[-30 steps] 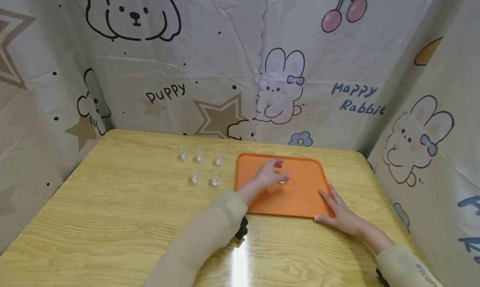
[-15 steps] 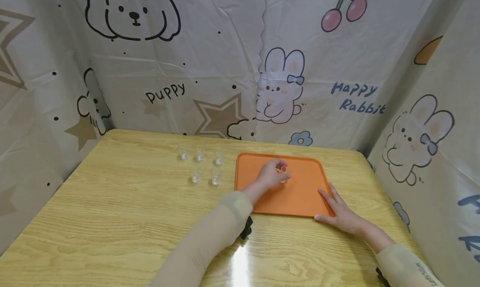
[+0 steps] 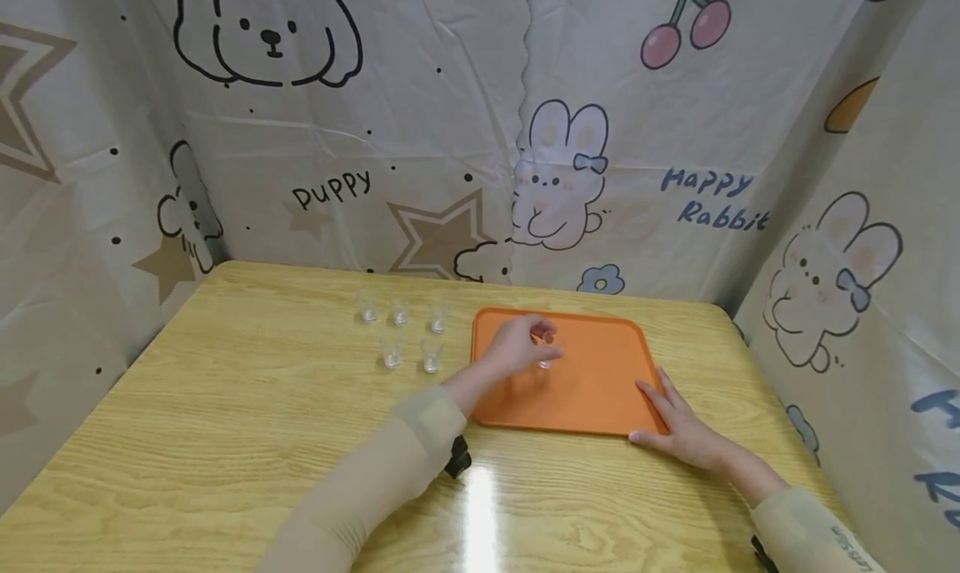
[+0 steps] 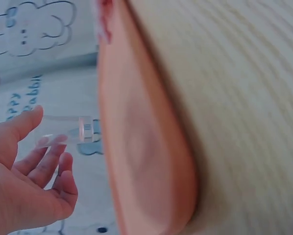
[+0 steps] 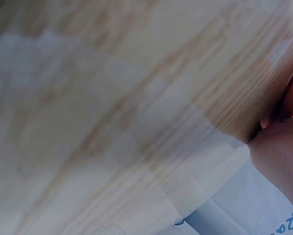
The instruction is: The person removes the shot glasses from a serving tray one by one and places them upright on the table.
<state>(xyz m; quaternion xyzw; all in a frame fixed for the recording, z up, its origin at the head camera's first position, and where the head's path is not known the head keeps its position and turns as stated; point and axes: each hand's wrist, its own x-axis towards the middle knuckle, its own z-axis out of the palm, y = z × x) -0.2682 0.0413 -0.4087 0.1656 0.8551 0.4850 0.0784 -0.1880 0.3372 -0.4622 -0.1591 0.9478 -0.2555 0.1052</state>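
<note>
My left hand (image 3: 517, 344) pinches a small clear cup (image 4: 63, 128) between thumb and fingers. In the left wrist view the cup's thick base faces the orange tray (image 4: 132, 127), with a small gap between them. The head view has this cup over the left-middle part of the orange tray (image 3: 592, 398). My right hand (image 3: 693, 431) rests at the tray's front right corner, its fingers spread over the right rim and the thumb at the front edge. Only a piece of the right hand (image 5: 279, 152) shows in the right wrist view.
Left of the tray, several clear cups stand upright in two rows; the nearest is a front-row cup (image 3: 431, 358). All of this is on a wooden table (image 3: 300, 406). A printed cloth (image 3: 442, 123) hangs round the back and sides.
My left hand has closed its fingers on the clear cup and moved left over the tray with it. The right hand and the other cups keep their places.
</note>
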